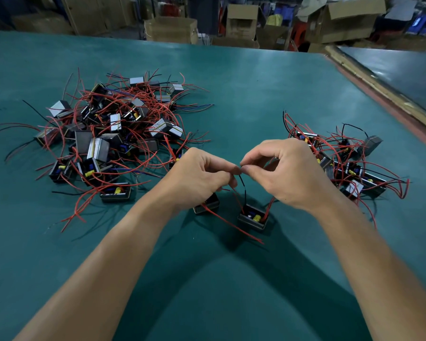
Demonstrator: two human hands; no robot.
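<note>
View from a head-worn camera over a green desk [244, 94] in a warehouse. Two bare forearms reach in from the bottom edge and the hands meet at the centre. The left hand [197, 175] and right hand [288, 173] each have a narrow grip, thumb and fingertips closed and touching the other hand's tips, pinching the top end of a thin black wire [243, 185]. The black wire runs down from the fingertips to a small black module [253, 217] with a yellow part inside, which sits upright on the desk just below the right hand. A second module [207, 205] sits just beside it, partly hidden under the left hand. A long red wire [231, 225] trails across the desk between them. To the left lies a large tangled pile of modules [108, 134] with red and black leads; to the right lies a smaller pile [347, 163]. Cardboard boxes [170, 29] stand beyond the far edge
</note>
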